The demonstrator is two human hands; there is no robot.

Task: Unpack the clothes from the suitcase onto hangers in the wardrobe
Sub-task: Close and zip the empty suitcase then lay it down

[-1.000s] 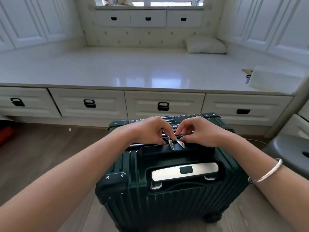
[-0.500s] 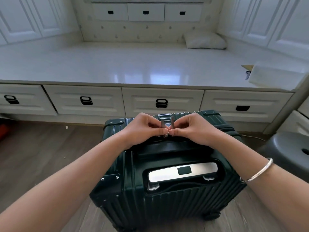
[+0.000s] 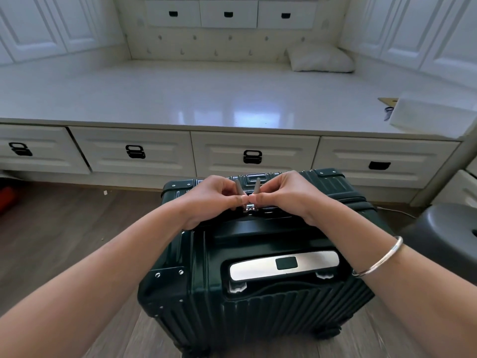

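Dark green ribbed hard-shell suitcase (image 3: pixel 258 308): closed, upright on brown wood-plank floor (image 3: pixel 64 228), just before white drawer-fronted platform (image 3: pixel 180 104). On top, left hand (image 3: pixel 211 200) pinches left grey metal zip pull (image 3: pixel 238 188). Right hand (image 3: pixel 286 197) pinches right grey metal zip pull (image 3: pixel 257 186). The hands touch. Flat silver carry handle (image 3: pixel 284 266) set in the top. Thin silver bangle (image 3: pixel 379 257) on right wrist. Round grey stool (image 3: pixel 444 228) at right.

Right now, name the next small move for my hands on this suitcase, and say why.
Probably draw the two zipper pulls apart along the seam. The left hand and right hand each pinch one, the pulls meet at the middle of the top, and the suitcase is shut.
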